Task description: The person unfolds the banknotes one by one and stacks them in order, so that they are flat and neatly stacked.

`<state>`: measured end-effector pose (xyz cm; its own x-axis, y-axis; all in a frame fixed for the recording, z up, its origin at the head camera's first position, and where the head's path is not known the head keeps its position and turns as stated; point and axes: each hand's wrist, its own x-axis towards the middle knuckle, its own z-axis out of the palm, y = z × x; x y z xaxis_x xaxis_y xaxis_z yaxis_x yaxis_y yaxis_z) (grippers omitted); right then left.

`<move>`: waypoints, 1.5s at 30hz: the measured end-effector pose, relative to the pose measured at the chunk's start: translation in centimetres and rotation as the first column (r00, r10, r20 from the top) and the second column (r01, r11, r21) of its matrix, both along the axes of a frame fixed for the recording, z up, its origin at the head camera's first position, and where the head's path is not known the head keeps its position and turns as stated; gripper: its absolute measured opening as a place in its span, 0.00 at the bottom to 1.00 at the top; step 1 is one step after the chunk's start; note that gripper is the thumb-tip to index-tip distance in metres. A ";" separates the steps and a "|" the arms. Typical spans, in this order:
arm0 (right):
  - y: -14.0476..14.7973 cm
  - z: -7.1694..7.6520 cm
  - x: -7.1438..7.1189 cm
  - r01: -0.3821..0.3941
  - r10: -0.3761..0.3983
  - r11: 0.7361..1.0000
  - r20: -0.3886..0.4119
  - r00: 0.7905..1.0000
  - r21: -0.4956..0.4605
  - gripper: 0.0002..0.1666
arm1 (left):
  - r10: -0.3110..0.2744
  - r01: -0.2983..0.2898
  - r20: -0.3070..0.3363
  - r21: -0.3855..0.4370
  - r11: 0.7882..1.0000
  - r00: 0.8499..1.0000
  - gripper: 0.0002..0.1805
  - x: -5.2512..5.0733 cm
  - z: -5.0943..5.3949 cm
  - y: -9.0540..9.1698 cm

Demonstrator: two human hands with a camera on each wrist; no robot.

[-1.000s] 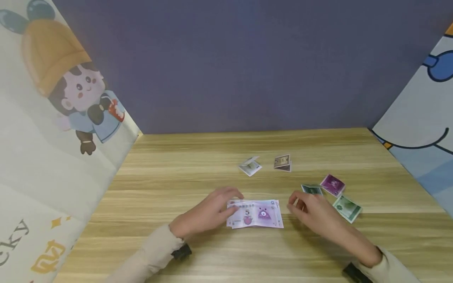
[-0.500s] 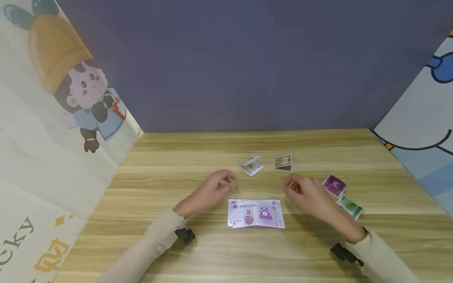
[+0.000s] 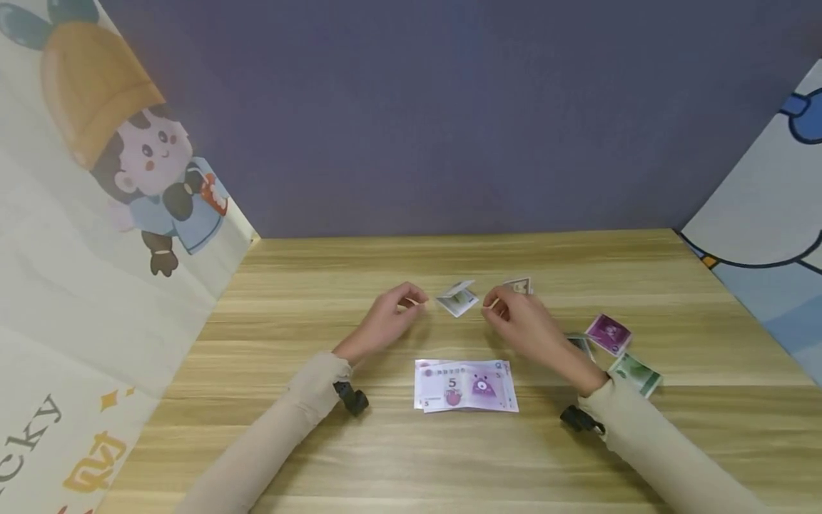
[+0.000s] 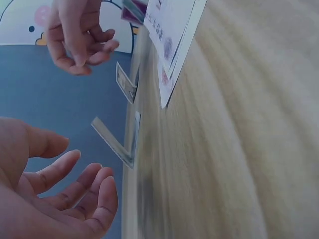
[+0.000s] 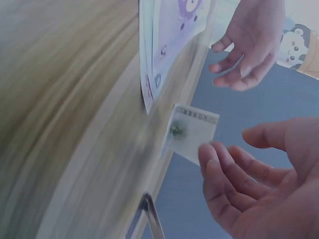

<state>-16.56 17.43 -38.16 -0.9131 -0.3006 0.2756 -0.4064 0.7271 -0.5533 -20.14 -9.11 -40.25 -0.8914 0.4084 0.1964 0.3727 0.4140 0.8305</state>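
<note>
A folded pale note with a green print [image 3: 457, 300] stands half-opened on the table between the two hands. My left hand [image 3: 387, 318] hovers just left of it, fingers loosely bent and holding nothing; in the left wrist view the left hand [image 4: 60, 189] has thumb and fingers apart. My right hand [image 3: 528, 328] is just right of the note, also holding nothing, and partly covers a folded brown note [image 3: 521, 285]. In the right wrist view the fingers [image 5: 219, 169] overlap the pale note's [image 5: 192, 132] edge; contact cannot be told.
Flat purple notes marked 5 [image 3: 465, 387] lie stacked nearer the front. To the right are a folded magenta note [image 3: 609, 334], a green note [image 3: 636, 374] and a dark green one [image 3: 579, 345] partly behind the right arm. A dark panel [image 3: 449, 121] rises behind the table [image 3: 308, 285].
Both hands have moved forward from beside the purple notes to either side of the folded pale note. The right hand has also shifted left, now overlapping the brown note.
</note>
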 end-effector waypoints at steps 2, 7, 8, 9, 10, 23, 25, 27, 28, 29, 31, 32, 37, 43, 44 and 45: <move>-0.7 -0.1 -0.5 0.009 -0.010 1.000 -0.014 1.000 -0.016 0.09 | 0.014 -0.014 0.000 -0.003 1.000 1.000 0.08 -0.3 -0.1 0.2; -1.9 -0.7 -1.8 0.029 -0.029 0.999 -0.025 0.999 -0.034 0.26 | 0.016 -0.016 0.029 -0.006 1.000 0.999 0.10 -0.7 -0.1 0.8; -2.0 -0.8 -2.1 0.029 -0.030 0.999 -0.028 0.999 -0.035 0.30 | 0.011 -0.011 0.033 -0.003 1.000 0.999 0.10 -0.7 -0.1 0.9; -2.1 -0.9 -2.3 0.026 -0.027 0.999 -0.029 0.999 -0.033 0.34 | 0.004 -0.004 0.038 0.002 1.000 0.999 0.10 -0.7 -0.1 1.0; -2.2 -1.1 -2.5 0.020 -0.021 0.999 -0.032 0.999 -0.030 0.36 | -0.003 0.003 0.041 0.006 1.000 0.999 0.10 -0.7 0.0 1.1; -2.5 -1.9 -3.9 -0.048 0.048 0.999 0.106 0.993 -0.001 0.32 | -0.078 0.051 0.262 0.107 0.993 0.962 0.13 -1.0 -0.2 2.7; -2.5 -1.8 -3.8 -0.049 0.050 0.999 0.110 0.993 -0.009 0.32 | -0.083 0.047 0.306 0.124 0.991 0.948 0.14 -1.1 -0.1 2.9; -2.7 -1.6 -3.7 -0.048 0.049 0.999 0.098 0.994 -0.012 0.33 | -0.090 0.040 0.358 0.145 0.989 0.929 0.16 -1.2 -0.2 3.1; -2.7 -1.5 -3.6 -0.049 0.050 0.999 0.087 0.995 -0.015 0.33 | -0.096 0.037 0.385 0.158 0.987 0.918 0.18 -1.2 -0.2 3.2; -2.8 -1.5 -3.5 -0.052 0.053 0.998 0.078 0.995 -0.021 0.34 | -0.100 0.032 0.408 0.171 0.985 0.907 0.21 -1.3 -0.2 3.3; -2.9 -1.2 -3.2 -0.053 0.054 0.998 0.042 0.998 -0.021 0.36 | -0.107 0.021 0.443 0.194 0.981 0.890 0.25 -1.3 -0.2 3.5; -2.9 -1.1 -2.9 -0.055 0.055 0.998 0.025 0.998 -0.026 0.37 | -0.109 0.016 0.455 0.203 0.979 0.884 0.27 -1.3 -0.1 3.6; -3.1 -0.3 -1.5 -0.071 0.071 0.996 -0.021 0.997 -0.050 0.40 | -0.122 -0.019 0.502 0.266 0.964 0.856 0.29 -1.0 0.2 3.9; -3.1 0.2 0.8 -0.118 0.116 0.991 -0.043 0.992 -0.055 0.45 | -0.127 -0.120 0.524 0.412 0.903 0.842 0.24 -0.6 0.8 4.1; -3.1 0.3 1.2 -0.129 0.127 0.990 -0.043 0.991 -0.051 0.46 | -0.123 -0.136 0.518 0.434 0.890 0.847 0.22 -0.6 0.9 4.2; -3.1 0.3 1.5 -0.141 0.139 0.989 -0.043 0.989 -0.042 0.46 | -0.121 -0.148 0.509 0.456 0.878 0.852 0.20 -0.5 1.0 4.2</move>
<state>-15.02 14.34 -37.82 -0.8509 -0.4111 0.3271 -0.5248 0.6363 -0.5655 -20.67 -4.90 -39.25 -0.9186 0.3751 -0.1244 -0.1608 -0.0671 0.9847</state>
